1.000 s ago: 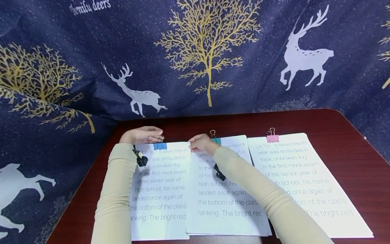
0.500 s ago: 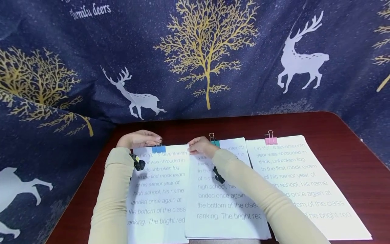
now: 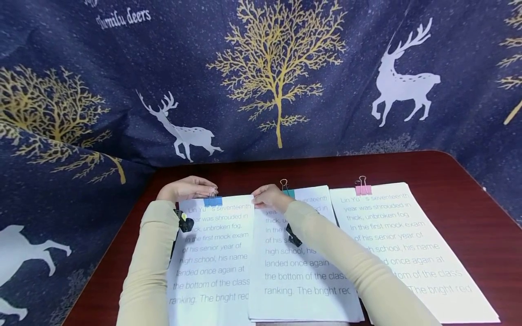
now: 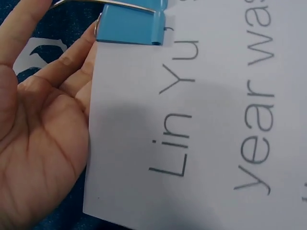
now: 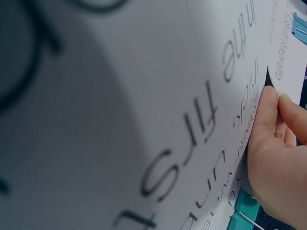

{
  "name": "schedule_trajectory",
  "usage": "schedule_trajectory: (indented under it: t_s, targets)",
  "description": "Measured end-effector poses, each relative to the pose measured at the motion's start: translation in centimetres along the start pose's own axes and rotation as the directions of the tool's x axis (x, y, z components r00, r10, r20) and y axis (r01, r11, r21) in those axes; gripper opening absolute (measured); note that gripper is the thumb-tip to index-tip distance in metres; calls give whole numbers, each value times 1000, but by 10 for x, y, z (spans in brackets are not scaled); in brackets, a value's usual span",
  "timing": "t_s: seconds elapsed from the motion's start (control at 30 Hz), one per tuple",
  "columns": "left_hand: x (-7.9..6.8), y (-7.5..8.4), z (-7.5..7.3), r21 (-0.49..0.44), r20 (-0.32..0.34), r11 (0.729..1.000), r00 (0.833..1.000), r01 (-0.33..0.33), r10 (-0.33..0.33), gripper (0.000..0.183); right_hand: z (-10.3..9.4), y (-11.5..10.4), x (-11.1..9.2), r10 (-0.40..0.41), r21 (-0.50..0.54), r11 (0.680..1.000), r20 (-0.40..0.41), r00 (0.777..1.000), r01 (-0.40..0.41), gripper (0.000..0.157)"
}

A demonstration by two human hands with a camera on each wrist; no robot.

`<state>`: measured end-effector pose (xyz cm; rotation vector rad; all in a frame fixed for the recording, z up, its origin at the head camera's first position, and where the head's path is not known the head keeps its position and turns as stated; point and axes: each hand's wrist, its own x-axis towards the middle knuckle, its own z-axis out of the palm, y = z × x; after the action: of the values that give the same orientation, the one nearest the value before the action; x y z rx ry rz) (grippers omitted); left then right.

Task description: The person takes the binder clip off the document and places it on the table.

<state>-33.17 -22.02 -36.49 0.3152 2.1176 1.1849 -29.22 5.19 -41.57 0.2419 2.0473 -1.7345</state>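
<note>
On the red-brown table point(image 3: 412, 165) lay the leftmost paper stack point(image 3: 214, 259), its upper right corner pinched by the right hand point(image 3: 269, 198); the left hand point(image 3: 185, 189) pinched the blue clip point(image 3: 213, 201). A lopsided squeeze could have popped it off, letting pages slide.

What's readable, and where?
Left printout, middle printout, right printout, combined, partly covered: "Lin Yu's seventeenth year was shrouded in thick, unbroken fog. In the first mock exam of his senior year of high school, his name landed once again at the bottom of the class ranking. The bright red"
Backdrop: "milu deers"; rest unclear.
</note>
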Motion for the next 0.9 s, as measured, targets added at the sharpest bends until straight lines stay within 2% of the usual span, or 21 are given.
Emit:
schedule_trajectory:
  t_s: [0.3, 0.53, 0.7, 0.9]
  targets:
    - [-1, -5, 3, 67, -39, 998, 999, -11, 14, 54, 0, 2, 1, -11, -10, 1000, 16, 1000, 11, 24]
    - [2, -11, 6, 93, -107, 996, 994, -17, 27, 53, -1, 1, 0, -17, -23, 1000, 34, 999, 18, 23]
    - [0, -15, 8, 115, -131, 993, 991, -9, 24, 50, 1, 2, 0, -10, -27, 1000, 46, 999, 12, 23]
    - [1, -15, 6, 138, -155, 990, 987, -19, 41, 53, 0, 0, 1, -20, -25, 999, 29, 999, 20, 23]
